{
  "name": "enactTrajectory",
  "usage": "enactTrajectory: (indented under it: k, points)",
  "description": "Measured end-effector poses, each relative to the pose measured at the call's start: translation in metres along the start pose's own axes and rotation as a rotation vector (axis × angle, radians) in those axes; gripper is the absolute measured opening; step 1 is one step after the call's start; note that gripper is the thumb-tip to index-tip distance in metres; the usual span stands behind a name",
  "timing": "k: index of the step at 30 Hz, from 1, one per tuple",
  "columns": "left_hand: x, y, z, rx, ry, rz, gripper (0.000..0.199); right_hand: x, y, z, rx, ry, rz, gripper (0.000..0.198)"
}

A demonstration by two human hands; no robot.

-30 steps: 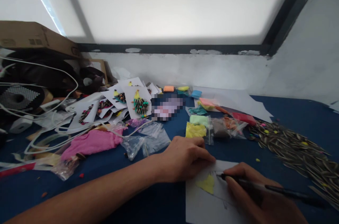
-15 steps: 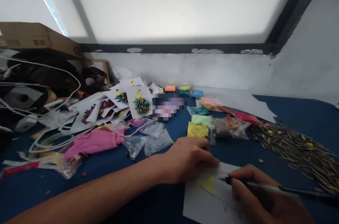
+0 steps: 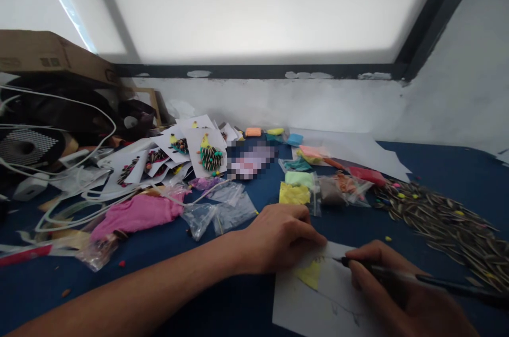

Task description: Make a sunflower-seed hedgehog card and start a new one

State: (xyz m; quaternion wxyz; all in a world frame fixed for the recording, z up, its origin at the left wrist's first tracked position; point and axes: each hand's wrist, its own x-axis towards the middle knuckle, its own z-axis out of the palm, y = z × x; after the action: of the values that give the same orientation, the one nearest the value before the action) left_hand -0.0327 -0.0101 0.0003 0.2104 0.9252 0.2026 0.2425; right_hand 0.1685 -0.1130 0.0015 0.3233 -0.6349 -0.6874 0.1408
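A small white sheet of paper [image 3: 294, 308] lies at the front of the table, with a yellow patch [image 3: 310, 275] and thin pencil-like lines on it. Curled over its upper left edge, my left hand [image 3: 280, 239] presses the sheet down, one finger stretched towards the drawing. A dark pen [image 3: 369, 269] is pinched in my right hand [image 3: 401, 289]. Its tip is at the drawn lines just right of the yellow patch; whether it touches the paper I cannot tell. The lower part of my right hand is blurred.
Bagged coloured clay [image 3: 294, 193] lies beyond my left hand. Striped sunflower seeds [image 3: 445, 225] spread at the right. Finished seed-and-clay cards [image 3: 207, 154] are piled at back left, near pink clay [image 3: 139, 213], plastic bags [image 3: 234, 212] and white cables [image 3: 51, 220]. White sheets [image 3: 342, 148] lie by the wall.
The pen tip and my right hand have moved slightly up on the sheet. More drawn lines show beside the yellow patch. My left hand stays on the paper; the view has shifted slightly.
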Motion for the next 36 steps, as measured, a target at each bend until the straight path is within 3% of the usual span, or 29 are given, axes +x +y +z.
enactTrajectory:
  k: [3,10,14,19,31,36]
  points:
    - [0.0,0.0,0.001,0.012,-0.004,-0.005,0.021,0.003,0.003,-0.004,-0.017,-0.102,-0.071,0.028]
    - [0.0,-0.001,0.001,0.013,0.002,0.007,0.021,0.003,-0.001,-0.003,0.008,-0.107,-0.069,0.026]
    - [-0.001,-0.001,0.001,0.023,-0.01,0.003,0.021,0.004,-0.001,-0.001,0.014,-0.056,-0.034,0.028]
    - [-0.001,0.0,0.0,0.026,-0.009,-0.004,0.023,0.006,0.0,-0.002,-0.017,-0.106,-0.082,0.024]
    - [-0.001,0.0,0.0,0.028,-0.012,-0.002,0.021,0.0,-0.008,0.005,0.085,0.035,0.029,0.023]
    - [-0.001,-0.001,0.002,0.006,0.016,0.008,0.02,0.0,-0.006,0.003,0.076,-0.003,0.018,0.023]
